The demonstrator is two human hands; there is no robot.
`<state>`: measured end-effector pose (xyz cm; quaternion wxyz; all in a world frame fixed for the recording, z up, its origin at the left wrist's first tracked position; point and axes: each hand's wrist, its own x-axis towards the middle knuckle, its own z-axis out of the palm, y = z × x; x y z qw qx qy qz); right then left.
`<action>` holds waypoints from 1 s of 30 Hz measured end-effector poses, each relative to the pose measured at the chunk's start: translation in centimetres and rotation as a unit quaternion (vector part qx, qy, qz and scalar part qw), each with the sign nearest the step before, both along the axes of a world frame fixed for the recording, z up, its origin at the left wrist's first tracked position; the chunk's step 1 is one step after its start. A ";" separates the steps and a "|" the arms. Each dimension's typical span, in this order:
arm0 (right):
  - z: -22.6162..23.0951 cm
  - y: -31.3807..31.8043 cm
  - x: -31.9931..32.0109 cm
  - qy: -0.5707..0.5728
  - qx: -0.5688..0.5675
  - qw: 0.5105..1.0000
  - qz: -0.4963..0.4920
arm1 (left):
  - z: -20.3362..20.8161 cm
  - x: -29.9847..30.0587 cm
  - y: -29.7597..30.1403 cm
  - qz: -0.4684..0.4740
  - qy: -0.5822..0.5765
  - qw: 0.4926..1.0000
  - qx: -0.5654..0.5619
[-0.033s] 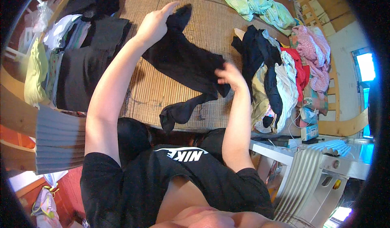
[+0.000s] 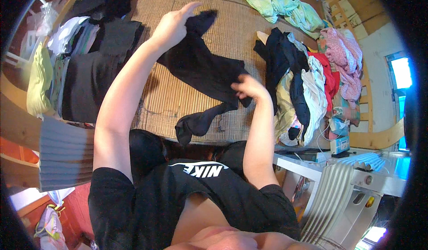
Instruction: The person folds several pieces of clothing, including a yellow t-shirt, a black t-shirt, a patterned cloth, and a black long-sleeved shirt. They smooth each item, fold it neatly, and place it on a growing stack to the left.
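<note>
A black garment (image 2: 200, 67) lies across the woven mat in front of me. It has narrow sleeve- or leg-like ends, one bent back toward my knees; which kind it is I cannot tell. At its far left end, my left hand (image 2: 172, 28) is closed on the cloth, with one digit stuck out to the right; the other fingers are partly hidden. A flap of the garment hangs blurred beside that hand. Over the garment's right edge is my right hand (image 2: 251, 88), its fingers apart and a little blurred, touching or just above the cloth.
Folded dark clothes (image 2: 91, 83) are stacked at the left, beside a yellow-green garment (image 2: 39, 78). A heap of mixed clothes (image 2: 312, 78) lies at the right, with a pink patterned cloth (image 2: 343, 56) behind it. Green bedding (image 2: 278, 5) is at the far edge of the woven mat (image 2: 165, 98).
My left hand has shifted slightly right, and the garment's far end has swung right with it. My right hand has moved a little left over the garment's edge.
</note>
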<state>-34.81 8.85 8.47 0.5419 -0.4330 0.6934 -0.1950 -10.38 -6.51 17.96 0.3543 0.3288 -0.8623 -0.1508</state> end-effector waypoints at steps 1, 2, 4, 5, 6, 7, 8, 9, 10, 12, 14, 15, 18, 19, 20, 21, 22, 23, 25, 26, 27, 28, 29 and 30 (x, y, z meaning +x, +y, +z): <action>0.4 0.0 0.8 0.085 0.107 0.987 0.086 | 0.6 -0.5 0.6 -0.045 0.012 0.999 0.000; -0.7 -0.5 -0.2 0.077 0.176 0.969 0.156 | 1.9 -1.8 1.7 -0.094 0.012 0.995 0.013; -1.9 -0.5 -1.9 0.133 -0.124 0.982 0.051 | 4.0 -3.2 4.3 -0.172 0.001 0.985 0.032; -2.7 -0.4 -3.1 0.160 -0.271 0.949 -0.004 | 4.7 -3.9 5.5 -0.205 -0.005 0.978 0.037; -2.0 -1.2 -2.6 0.111 -0.451 0.883 -0.069 | 5.0 -4.2 6.4 -0.247 -0.011 0.969 -0.011; -1.0 -1.4 -2.6 0.024 -0.388 0.895 -0.217 | 5.1 -4.5 7.4 -0.265 -0.012 0.964 -0.022; -1.8 -2.1 -2.7 -0.063 -0.442 0.864 -0.234 | 5.6 -4.8 8.0 -0.306 -0.017 0.951 -0.035; -2.4 -2.4 -2.3 -0.113 -0.448 0.862 -0.207 | 5.9 -4.8 8.3 -0.343 -0.024 0.938 -0.046; -3.0 -2.6 -1.9 -0.162 -0.450 0.860 -0.180 | 6.1 -4.9 8.5 -0.336 -0.023 0.941 -0.047; -2.3 -1.7 0.2 -0.157 -0.382 0.909 -0.059 | 6.3 -4.6 8.7 -0.315 -0.023 0.948 -0.049; 1.1 -0.4 2.1 -0.094 -0.354 0.930 0.029 | 5.8 -4.3 7.6 -0.253 0.005 0.962 -0.099; 1.2 -0.4 2.0 -0.090 -0.321 0.942 0.047 | 5.7 -4.1 6.9 -0.222 0.019 0.967 -0.124; 0.1 0.0 1.1 -0.045 -0.172 0.980 0.086 | 6.0 -2.1 5.7 -0.111 -0.063 0.973 -0.191; -0.2 -0.2 0.9 0.004 -0.142 0.984 0.110 | 6.0 -1.4 5.7 -0.069 -0.096 0.973 -0.197; -0.4 -0.5 1.1 0.050 -0.111 0.983 0.139 | 5.5 -0.3 5.6 -0.032 -0.108 0.974 -0.196; -3.9 -1.0 -0.6 0.080 -0.134 0.973 0.171 | 5.1 0.1 5.6 -0.004 -0.112 0.974 -0.197; -6.0 -1.2 -1.4 0.107 -0.153 0.960 0.206 | 4.8 0.8 5.4 0.020 -0.146 0.976 -0.159; -6.3 -1.3 -0.6 0.158 -0.170 0.951 0.202 | 3.7 2.2 5.3 0.062 -0.116 0.982 -0.133; -6.0 -1.0 0.8 0.267 -0.201 0.924 0.184 | 2.0 4.7 4.9 0.129 -0.114 0.985 0.016; -5.3 -1.1 1.1 0.272 -0.170 0.934 0.159 | 0.5 5.9 4.5 0.064 -0.001 0.997 0.042; -4.3 -1.4 1.6 0.274 -0.141 0.941 0.137 | -1.3 7.3 3.9 0.052 0.065 0.992 0.095; -3.9 -1.3 1.2 0.282 -0.105 0.947 0.108 | -2.6 7.5 4.0 0.049 0.184 0.955 0.227; -4.3 -1.2 -0.2 0.257 -0.134 0.955 0.069 | -3.3 7.4 4.5 0.039 0.279 0.906 0.314; -3.0 -1.0 0.0 0.261 -0.136 0.953 0.065 | -4.0 8.2 5.3 0.047 0.378 0.841 0.384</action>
